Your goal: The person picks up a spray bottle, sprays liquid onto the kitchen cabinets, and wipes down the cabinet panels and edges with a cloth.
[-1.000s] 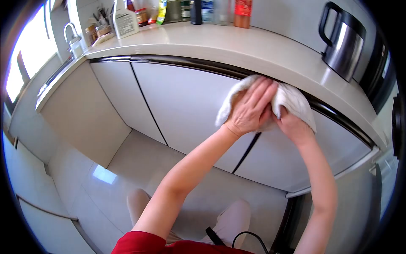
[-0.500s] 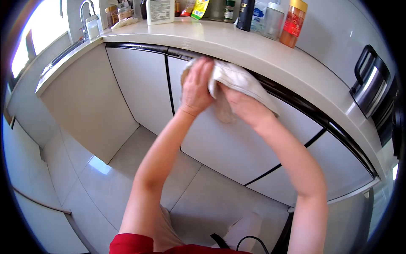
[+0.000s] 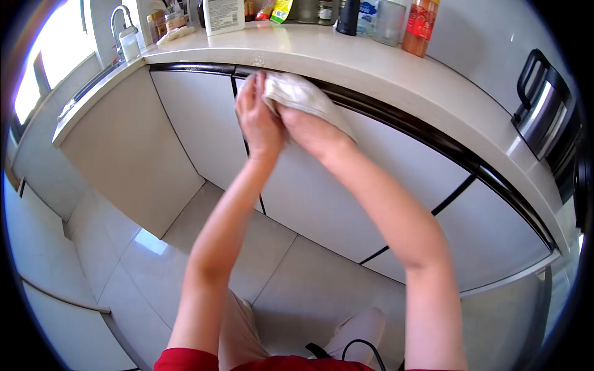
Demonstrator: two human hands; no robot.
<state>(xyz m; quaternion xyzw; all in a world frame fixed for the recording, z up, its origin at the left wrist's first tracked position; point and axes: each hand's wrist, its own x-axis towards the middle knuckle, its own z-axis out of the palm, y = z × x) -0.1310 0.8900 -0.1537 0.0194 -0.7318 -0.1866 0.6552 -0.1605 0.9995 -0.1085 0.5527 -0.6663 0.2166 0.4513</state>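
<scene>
A white cloth (image 3: 303, 96) lies bunched against the dark trim strip (image 3: 396, 122) under the counter edge, over the top of a white cabinet door (image 3: 328, 204). My left hand (image 3: 258, 123) presses the cloth's left end, fingers together and pointing up. Close beside it, my right hand (image 3: 306, 130) is wrapped in the cloth; its fingertips are hidden under the fabric.
The pale countertop (image 3: 322, 52) curves above the doors. On it stand a white bottle (image 3: 224, 15), a dark bottle (image 3: 348, 17), a glass jar (image 3: 388, 21) and a red-labelled bottle (image 3: 421, 28). A kettle (image 3: 544, 114) is at the right, a faucet (image 3: 117, 28) at the left.
Both hands and the cloth have moved left along the trim strip, from the right-hand doors to near the left door gap. The camera view has shifted too.
</scene>
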